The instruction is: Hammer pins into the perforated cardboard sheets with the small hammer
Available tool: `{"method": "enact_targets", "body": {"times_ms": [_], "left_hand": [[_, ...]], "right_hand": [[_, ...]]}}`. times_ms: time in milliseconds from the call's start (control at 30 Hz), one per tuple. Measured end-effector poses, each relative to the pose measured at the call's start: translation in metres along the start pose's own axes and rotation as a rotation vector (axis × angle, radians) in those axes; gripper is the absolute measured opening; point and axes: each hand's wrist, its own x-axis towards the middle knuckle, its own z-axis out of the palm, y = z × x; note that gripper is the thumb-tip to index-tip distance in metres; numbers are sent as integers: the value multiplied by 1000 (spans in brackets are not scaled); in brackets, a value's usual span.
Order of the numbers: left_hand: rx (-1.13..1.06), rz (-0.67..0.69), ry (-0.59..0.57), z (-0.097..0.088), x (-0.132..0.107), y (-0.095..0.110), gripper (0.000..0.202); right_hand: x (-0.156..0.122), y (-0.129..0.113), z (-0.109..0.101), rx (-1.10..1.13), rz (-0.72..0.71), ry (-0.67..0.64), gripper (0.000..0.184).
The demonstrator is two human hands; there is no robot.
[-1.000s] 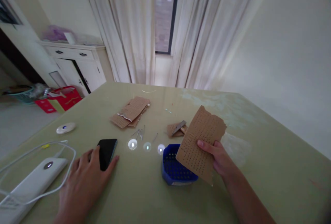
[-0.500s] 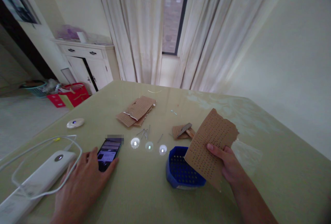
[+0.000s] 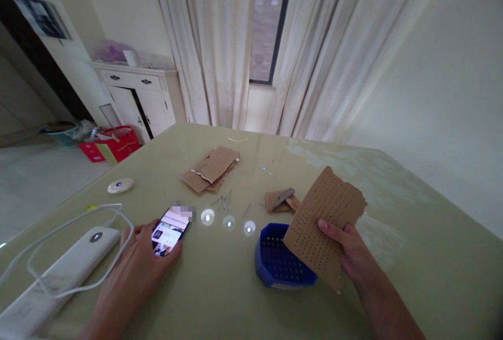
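Note:
My right hand (image 3: 349,253) grips the lower edge of a torn brown cardboard sheet (image 3: 324,214) punched with rows of small holes, held tilted over a blue tray (image 3: 275,264) that has dark studs inside. My left hand (image 3: 135,272) lies on the table with its fingers around a phone (image 3: 170,230) whose screen is lit. The thumb rests beside the phone's near corner.
A white power bank (image 3: 58,274) with a looped white cable lies at the near left. Further back are a round white disc (image 3: 120,186), a stack of perforated cardboard pieces (image 3: 210,168), loose nails (image 3: 225,203) and a small scrap with a blade (image 3: 281,199).
The phone's screen went from dark to lit under my left hand. My right hand and the cardboard sheet stayed over the blue tray. The view shifted slightly left.

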Motion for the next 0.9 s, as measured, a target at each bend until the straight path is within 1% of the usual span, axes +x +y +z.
{"method": "enact_targets", "body": {"times_ms": [100, 267, 433, 533, 633, 767, 900], "left_hand": [[-17, -14, 29, -4, -4, 4, 83], [-15, 42, 158, -8, -11, 15, 79], [-34, 10, 179, -6, -15, 19, 75], [-33, 14, 190, -4, -17, 19, 73], [-41, 18, 188, -4, -19, 18, 74], [-60, 21, 149, -3, -15, 16, 76], [-13, 16, 32, -1, -5, 16, 81]], "right_hand": [[1, 1, -2, -9, 11, -13, 55], [4, 3, -6, -42, 16, -56, 54], [6, 4, -12, -85, -19, -115, 49], [8, 6, -14, -90, -27, -120, 51], [9, 7, -15, -92, -30, -91, 54], [8, 7, -14, -92, -43, -89, 50], [8, 5, -13, -71, -24, -70, 46]]}}
